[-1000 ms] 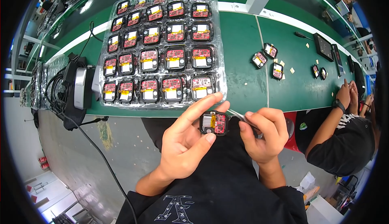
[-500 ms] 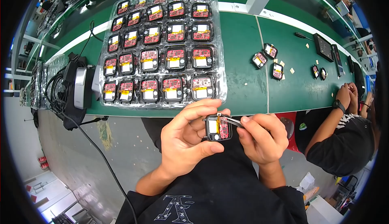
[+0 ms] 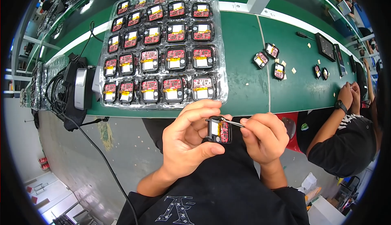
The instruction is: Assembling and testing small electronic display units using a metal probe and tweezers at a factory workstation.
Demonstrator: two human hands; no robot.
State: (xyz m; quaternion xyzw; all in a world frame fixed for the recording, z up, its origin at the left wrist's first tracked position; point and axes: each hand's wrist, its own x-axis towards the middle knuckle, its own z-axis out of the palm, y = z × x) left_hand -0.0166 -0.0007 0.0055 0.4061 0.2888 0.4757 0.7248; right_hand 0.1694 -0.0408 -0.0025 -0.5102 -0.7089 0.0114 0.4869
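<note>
A black smartwatch case (image 3: 225, 133) with a red circuit board, a white block and yellow tape inside is held in front of my body, off the table's near edge. My left hand (image 3: 185, 143) grips it by its left side, fingers behind and thumb below. Pinched in my right hand (image 3: 266, 138) is a pair of metal tweezers (image 3: 233, 123). Their tips reach the top of the case by the yellow tape; whether they grip anything there is too small to tell. Beyond my hands, a clear plastic tray (image 3: 222, 84) carries rows of similar open watch cases.
Several loose watch cases (image 3: 279, 71) and small pale pieces lie on the green table (image 3: 244, 33) to the right. A dark box (image 3: 325, 48) stands farther right, near a co-worker's hands (image 3: 351, 92). Black cables (image 3: 61, 90) and a silver-grey device (image 3: 80, 88) sit left of the tray.
The watch case has tilted slightly in my left hand. The tweezers' tips have shifted a little left and down across the top of the case, and my right hand followed slightly.
</note>
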